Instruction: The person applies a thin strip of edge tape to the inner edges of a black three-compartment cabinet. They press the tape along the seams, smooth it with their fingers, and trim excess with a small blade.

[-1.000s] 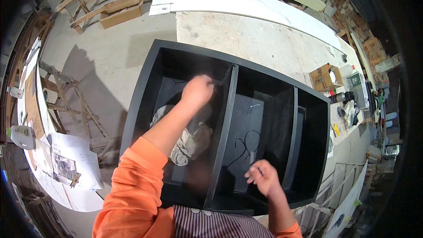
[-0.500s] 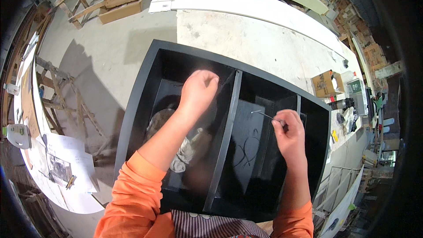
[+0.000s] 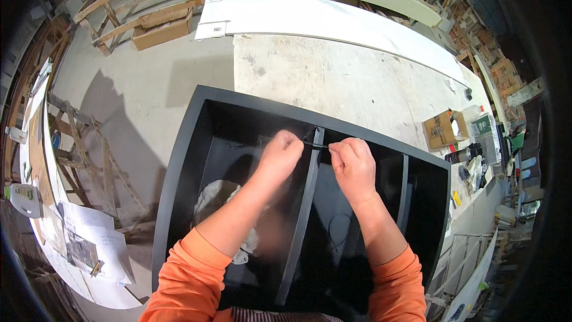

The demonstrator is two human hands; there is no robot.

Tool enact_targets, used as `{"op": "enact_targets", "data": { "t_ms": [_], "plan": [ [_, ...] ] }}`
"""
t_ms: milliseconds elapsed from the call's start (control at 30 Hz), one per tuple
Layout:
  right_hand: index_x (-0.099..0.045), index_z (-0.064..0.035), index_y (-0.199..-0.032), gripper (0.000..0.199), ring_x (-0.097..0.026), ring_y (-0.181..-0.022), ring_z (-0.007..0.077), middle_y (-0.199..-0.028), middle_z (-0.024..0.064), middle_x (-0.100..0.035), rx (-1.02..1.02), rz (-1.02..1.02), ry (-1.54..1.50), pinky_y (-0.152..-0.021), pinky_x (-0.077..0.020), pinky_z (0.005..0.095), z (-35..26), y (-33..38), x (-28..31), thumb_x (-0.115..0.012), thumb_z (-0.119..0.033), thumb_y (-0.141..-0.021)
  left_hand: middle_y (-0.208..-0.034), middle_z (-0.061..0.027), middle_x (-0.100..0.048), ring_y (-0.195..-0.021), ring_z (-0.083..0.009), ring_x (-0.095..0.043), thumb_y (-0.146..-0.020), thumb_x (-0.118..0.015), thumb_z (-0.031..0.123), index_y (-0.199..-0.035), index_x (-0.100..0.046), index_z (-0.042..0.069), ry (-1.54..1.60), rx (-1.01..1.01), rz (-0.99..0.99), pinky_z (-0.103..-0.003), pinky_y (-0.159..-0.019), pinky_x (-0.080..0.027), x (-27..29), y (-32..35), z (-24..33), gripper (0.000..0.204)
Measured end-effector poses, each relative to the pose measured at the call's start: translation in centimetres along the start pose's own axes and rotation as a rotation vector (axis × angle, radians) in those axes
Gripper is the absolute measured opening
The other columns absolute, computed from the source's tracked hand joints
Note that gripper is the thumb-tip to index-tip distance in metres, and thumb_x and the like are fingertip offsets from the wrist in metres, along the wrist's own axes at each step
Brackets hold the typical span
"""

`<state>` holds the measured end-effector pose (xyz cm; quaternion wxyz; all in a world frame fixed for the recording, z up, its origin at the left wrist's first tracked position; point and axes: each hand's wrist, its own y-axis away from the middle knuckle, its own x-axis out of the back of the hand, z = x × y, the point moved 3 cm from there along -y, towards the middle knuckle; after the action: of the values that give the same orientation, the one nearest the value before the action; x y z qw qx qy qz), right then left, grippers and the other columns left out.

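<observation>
Over a black wooden box [image 3: 174,173] with upright dividers, my two hands come close together. My right hand [image 3: 355,168] is closed around a thin, dark, rod-like tool [image 3: 316,145], whose handle is hidden in the fingers. Its thin end points left, across the top of a divider [image 3: 301,217], to the pinched fingers of my left hand [image 3: 279,156]. Whether those fingers grip the tip or some small thing at it, I cannot make out. A crumpled white cloth [image 3: 245,245] lies in the left compartment, partly behind my left forearm.
The box stands by a pale worktable [image 3: 298,65] bearing a long white board [image 3: 333,21]. At the right are a small cardboard box [image 3: 440,131] and assorted bottles and tools. Papers [image 3: 101,232] lie on a white surface at left, near wooden trestles [image 3: 101,149].
My right hand has moved left and up with the tool, bringing it to my left hand. The left hand has shifted slightly right. The box sits lower in view.
</observation>
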<state>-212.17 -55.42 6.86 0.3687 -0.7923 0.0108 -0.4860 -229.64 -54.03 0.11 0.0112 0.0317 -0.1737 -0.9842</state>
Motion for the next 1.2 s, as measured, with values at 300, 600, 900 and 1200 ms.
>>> {"op": "enact_targets", "data": {
  "t_ms": [300,600,900,1200],
  "plan": [
    [-0.07,-0.0064,-0.089,0.021,-0.061,-0.08,0.0271,-0.088,0.0076,-0.062,0.025,0.002,-0.071,-0.07,-0.052,0.0359,0.1,0.1,-0.3,-0.074,0.005,-0.072,-0.066,-0.0008,-0.056,-0.052,-0.0079,-0.046,-0.089,-0.064,0.02,-0.078,-0.059,0.007,0.177,0.1,-0.034,-0.023,-0.045,-0.036,-1.4,-0.3,0.6,0.018],
    [-0.071,-0.0058,-0.091,0.02,-0.06,-0.08,0.0265,-0.088,0.0071,-0.062,0.054,-0.034,-0.051,-0.07,-0.0512,0.0357,0.4,-0.5,-1.0,-0.073,0.003,-0.073,-0.067,0.0003,-0.056,-0.052,-0.0068,-0.045,-0.09,-0.064,0.019,-0.079,-0.059,0.007,0.15,0.162,-0.029,-0.023,-0.045,-0.035,-1.3,-0.2,0.9,0.017],
    [-0.069,-0.0086,-0.091,0.017,-0.059,-0.088,0.0235,-0.091,0.0037,-0.061,0.143,-0.101,0.082,-0.078,-0.0472,0.0354,0.5,-0.6,-1.0,-0.068,-0.006,-0.074,-0.064,0.0029,-0.051,-0.049,-0.0059,-0.041,-0.092,-0.063,0.016,-0.077,-0.056,0.009,0.282,0.18,0.022,-0.023,-0.043,-0.031,-1.6,-0.1,0.8,0.017],
    [-0.068,-0.0087,-0.092,0.019,-0.059,-0.084,0.0252,-0.088,0.006,-0.059,0.18,-0.078,0.057,-0.074,-0.0459,0.0375,0.6,-0.8,-0.9,-0.068,-0.002,-0.074,-0.062,0.0036,-0.049,-0.048,-0.0056,-0.039,-0.093,-0.06,0.014,-0.077,-0.052,0.009,0.231,0.033,0.103,-0.023,-0.042,-0.029,-2.4,-1.2,-0.2,0.019]
  ]
}}
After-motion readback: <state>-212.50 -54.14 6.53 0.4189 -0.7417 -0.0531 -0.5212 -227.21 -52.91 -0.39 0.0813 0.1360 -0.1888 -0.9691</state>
